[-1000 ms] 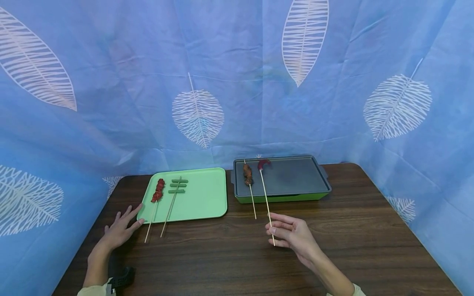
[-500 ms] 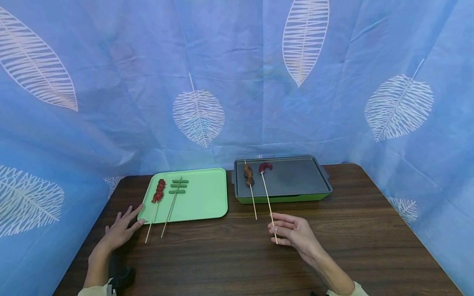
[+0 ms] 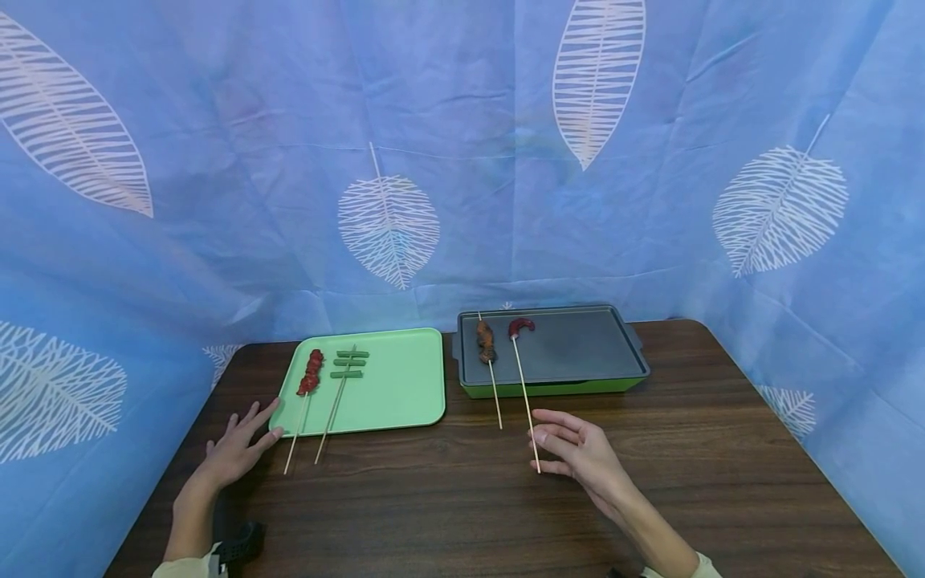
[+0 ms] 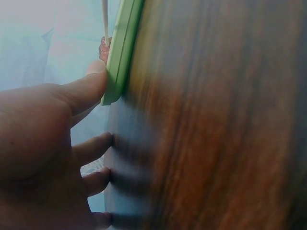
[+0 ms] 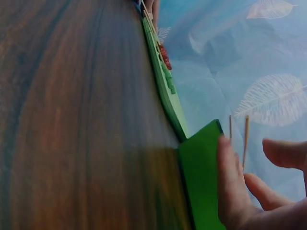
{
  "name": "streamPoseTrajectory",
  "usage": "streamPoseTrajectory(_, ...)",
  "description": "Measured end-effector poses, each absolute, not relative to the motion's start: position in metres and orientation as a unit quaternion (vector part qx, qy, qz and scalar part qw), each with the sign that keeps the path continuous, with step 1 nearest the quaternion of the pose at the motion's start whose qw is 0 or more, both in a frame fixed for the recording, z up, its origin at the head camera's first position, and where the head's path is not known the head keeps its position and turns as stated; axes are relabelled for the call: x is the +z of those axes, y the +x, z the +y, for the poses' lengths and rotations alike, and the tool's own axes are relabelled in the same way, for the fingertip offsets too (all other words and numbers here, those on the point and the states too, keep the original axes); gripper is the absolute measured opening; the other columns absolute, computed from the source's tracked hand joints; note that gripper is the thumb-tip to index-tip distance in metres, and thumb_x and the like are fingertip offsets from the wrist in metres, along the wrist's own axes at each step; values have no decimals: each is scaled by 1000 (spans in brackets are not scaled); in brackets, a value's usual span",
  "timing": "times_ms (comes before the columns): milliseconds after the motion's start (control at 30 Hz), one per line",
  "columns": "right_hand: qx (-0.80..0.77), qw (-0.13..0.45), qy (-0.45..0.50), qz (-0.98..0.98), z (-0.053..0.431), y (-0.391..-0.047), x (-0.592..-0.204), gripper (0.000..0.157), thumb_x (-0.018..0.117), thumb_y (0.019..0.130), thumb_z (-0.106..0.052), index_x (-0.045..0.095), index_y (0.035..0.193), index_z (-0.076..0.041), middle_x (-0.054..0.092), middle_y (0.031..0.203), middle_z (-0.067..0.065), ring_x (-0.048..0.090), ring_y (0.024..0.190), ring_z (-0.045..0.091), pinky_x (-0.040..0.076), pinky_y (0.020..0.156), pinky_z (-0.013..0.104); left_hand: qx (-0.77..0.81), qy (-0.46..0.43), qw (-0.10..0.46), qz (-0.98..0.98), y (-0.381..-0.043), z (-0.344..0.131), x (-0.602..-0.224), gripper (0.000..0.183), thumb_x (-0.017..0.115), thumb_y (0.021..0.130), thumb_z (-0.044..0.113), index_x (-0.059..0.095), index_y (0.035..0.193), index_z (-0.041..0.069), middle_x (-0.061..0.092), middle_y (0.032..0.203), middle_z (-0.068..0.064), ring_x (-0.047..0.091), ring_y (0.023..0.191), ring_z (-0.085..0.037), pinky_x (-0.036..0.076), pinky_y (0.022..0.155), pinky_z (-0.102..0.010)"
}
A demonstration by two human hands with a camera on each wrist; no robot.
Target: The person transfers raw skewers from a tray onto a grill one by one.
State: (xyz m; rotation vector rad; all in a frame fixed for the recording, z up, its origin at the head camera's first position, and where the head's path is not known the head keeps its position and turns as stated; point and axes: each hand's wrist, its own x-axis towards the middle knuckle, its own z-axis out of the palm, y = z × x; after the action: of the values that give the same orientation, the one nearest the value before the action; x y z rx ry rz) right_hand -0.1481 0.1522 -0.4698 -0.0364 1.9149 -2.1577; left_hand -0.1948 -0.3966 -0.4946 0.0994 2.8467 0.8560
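On the griddle pan (image 3: 571,345) lies a skewer with a curled dark-red piece (image 3: 521,326), perhaps a shrimp or tentacle. Its stick reaches over the front edge to my right hand (image 3: 578,453), whose thumb and fingers stand apart around it. In the right wrist view, a gap separates the thumb (image 5: 285,152) from the fingers. Left of it rests a brown meat skewer (image 3: 486,341). My left hand (image 3: 234,449) has spread fingers, touching the near-left corner of the green tray (image 3: 405,385). That tray bears a red-piece skewer (image 3: 311,373) and a green-stick skewer (image 3: 350,363).
Beneath the pan is a green base (image 3: 556,388). Both stand toward the back of the dark wooden table (image 3: 405,514). A blue curtain (image 3: 462,201) with white leaf prints hangs behind and at the sides. The skewer sticks on the tray stick out past its front edge.
The dark-red skewer has come down and slightly right onto the pan. My right thumb and fingers have spread from its stick. The left hand has stayed in place.
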Motion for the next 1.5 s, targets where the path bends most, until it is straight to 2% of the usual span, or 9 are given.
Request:
streamPoseTrajectory(200, -725, 31, -2, 688, 153, -145, -454, 45, 71, 99, -13, 56, 138, 4, 64, 120, 17, 69, 104, 20, 59, 87, 38, 286, 32, 80, 954, -195, -396, -494, 74, 53, 107, 44, 25, 162, 4, 8, 160, -43, -4, 139, -73, -4, 93, -92)
streamPoseTrajectory(300, -721, 23, -20, 692, 151, -142, -443, 43, 69, 100, -12, 58, 138, 3, 65, 121, 16, 69, 104, 20, 59, 89, 40, 285, 34, 77, 955, -195, -396, -495, 74, 54, 106, 44, 25, 162, 4, 8, 160, -43, -4, 139, -73, -4, 93, -92)
streamPoseTrajectory(500, -747, 94, -62, 656, 131, -137, -424, 47, 66, 101, -10, 52, 143, 4, 62, 126, 24, 69, 109, 27, 55, 97, 43, 287, 38, 76, 954, -194, -397, -496, 74, 54, 107, 43, 25, 162, 4, 8, 159, -43, -3, 139, -73, -3, 92, -92)
streamPoseTrajectory(700, -754, 140, -104, 633, 96, -138, -418, 48, 63, 101, -7, 49, 145, 6, 62, 126, 21, 67, 113, 26, 53, 100, 38, 282, 32, 79, 956, -193, -398, -495, 74, 53, 107, 45, 24, 162, 4, 8, 159, -43, -3, 139, -73, -3, 92, -92)
streamPoseTrajectory(933, -737, 167, -116, 645, 54, -141, -434, 47, 64, 100, -8, 53, 145, 0, 63, 127, 18, 63, 121, 33, 54, 99, 37, 284, 26, 94, 954, -196, -397, -494, 74, 52, 107, 45, 22, 163, 6, 5, 161, -42, -7, 140, -72, -5, 94, -91)
streamPoseTrajectory(1067, -734, 185, -118, 642, 31, -146, -444, 48, 63, 100, -10, 52, 145, -2, 64, 127, 15, 64, 120, 30, 54, 99, 36, 281, 24, 93, 955, -196, -398, -494, 74, 52, 107, 44, 22, 163, 6, 5, 161, -41, -7, 140, -72, -5, 95, -91)
streamPoseTrajectory(1500, -773, 266, -82, 570, -33, -165, -473, 56, 65, 101, -9, 44, 152, -4, 56, 138, 27, 58, 127, 41, 50, 104, 47, 289, 23, 97, 952, -196, -397, -493, 74, 51, 107, 45, 22, 163, 6, 5, 161, -41, -7, 140, -71, -5, 95, -91)
